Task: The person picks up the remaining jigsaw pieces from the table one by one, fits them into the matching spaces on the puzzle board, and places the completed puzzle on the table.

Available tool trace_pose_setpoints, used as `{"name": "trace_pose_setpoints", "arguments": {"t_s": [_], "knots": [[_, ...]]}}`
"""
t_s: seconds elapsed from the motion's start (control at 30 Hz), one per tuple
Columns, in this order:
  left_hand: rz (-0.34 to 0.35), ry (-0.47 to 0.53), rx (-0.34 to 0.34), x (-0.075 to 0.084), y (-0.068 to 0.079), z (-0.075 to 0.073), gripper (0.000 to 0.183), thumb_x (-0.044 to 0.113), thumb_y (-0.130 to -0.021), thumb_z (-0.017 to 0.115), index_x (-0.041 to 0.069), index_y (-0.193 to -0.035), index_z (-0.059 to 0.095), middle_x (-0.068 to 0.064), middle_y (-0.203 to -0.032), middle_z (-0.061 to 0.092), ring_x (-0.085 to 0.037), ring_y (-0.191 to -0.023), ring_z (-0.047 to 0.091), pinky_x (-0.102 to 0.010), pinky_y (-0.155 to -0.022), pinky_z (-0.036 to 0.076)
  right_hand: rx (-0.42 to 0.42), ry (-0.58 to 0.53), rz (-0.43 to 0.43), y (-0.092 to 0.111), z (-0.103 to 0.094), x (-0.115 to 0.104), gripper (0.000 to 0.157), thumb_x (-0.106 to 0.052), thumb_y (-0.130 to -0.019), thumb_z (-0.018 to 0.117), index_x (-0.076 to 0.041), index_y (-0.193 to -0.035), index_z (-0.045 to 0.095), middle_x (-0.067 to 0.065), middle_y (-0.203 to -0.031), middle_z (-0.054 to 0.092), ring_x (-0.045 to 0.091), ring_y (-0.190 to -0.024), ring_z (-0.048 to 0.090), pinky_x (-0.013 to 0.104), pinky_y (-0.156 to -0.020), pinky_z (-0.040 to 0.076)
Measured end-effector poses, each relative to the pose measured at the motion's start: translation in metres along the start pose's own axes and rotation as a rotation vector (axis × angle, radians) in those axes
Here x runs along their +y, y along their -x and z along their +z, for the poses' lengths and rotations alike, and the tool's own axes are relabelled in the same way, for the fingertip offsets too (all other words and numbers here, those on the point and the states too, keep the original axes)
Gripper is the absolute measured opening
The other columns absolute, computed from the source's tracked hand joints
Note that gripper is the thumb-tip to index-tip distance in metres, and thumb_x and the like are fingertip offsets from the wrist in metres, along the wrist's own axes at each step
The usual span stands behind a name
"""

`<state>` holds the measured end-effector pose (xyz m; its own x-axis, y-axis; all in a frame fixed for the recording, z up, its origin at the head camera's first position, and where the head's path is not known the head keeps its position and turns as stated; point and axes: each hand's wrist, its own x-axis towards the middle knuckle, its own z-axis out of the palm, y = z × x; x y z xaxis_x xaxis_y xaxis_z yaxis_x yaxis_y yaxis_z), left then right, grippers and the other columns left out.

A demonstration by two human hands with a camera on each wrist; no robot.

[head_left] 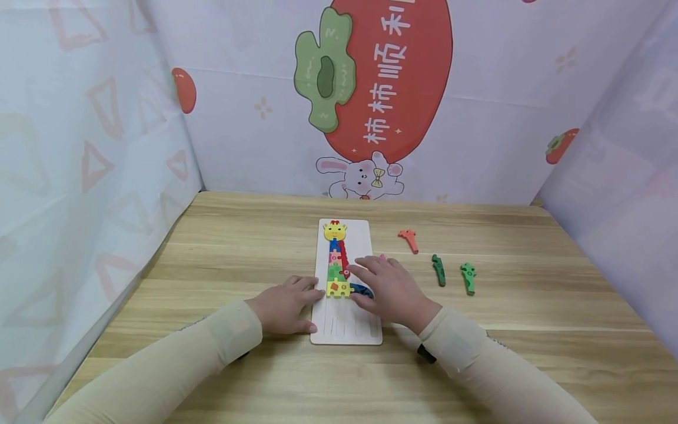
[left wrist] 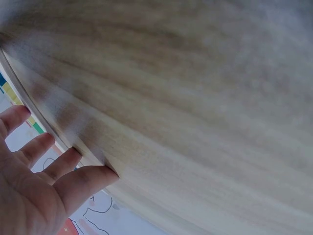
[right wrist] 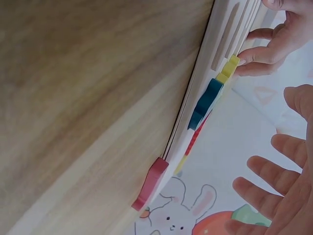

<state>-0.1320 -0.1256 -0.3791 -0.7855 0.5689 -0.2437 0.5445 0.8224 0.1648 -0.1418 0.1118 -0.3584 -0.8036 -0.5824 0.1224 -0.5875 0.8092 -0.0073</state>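
Observation:
A pale wooden puzzle board (head_left: 346, 331) lies flat on the table, with a giraffe figure of jigsaw pieces on it. The giraffe has a yellow head (head_left: 335, 231), a stacked neck ending in a yellow piece (head_left: 337, 288), and a red piece (head_left: 344, 262) alongside. A dark blue piece (right wrist: 206, 102) joins the yellow one at the right. My left hand (head_left: 283, 305) rests its fingers on the board's left edge. Fingers spread, my right hand (head_left: 394, 294) hovers over the board's right side near the blue piece, holding nothing; it partly hides that piece in the head view.
Right of the board lie an orange piece (head_left: 409, 240), a dark green piece (head_left: 438, 270) and a light green piece (head_left: 468, 278). A pink piece (right wrist: 151, 182) lies beside the board, mostly behind my right hand in the head view. Printed cloth walls surround the wooden table (head_left: 238, 235).

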Motion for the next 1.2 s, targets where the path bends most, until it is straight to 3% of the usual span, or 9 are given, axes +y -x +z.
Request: {"name": "trace_pose_setpoints", "arguments": {"t_s": [1.2], "knots": [[-0.003,0.006,-0.005,0.0,0.001,-0.0009,0.071,0.062,-0.075,0.055,0.027,-0.134,0.042,-0.004,-0.143,0.029,-0.028,-0.126,0.03,-0.043,-0.092,0.041,0.001,-0.004,0.031,0.0067,-0.0022,0.0067,0.061,-0.051,-0.077,0.063,-0.026,-0.131,0.047,0.0,-0.133,0.045,0.022,-0.123,0.04,0.049,-0.098,0.033]]}}
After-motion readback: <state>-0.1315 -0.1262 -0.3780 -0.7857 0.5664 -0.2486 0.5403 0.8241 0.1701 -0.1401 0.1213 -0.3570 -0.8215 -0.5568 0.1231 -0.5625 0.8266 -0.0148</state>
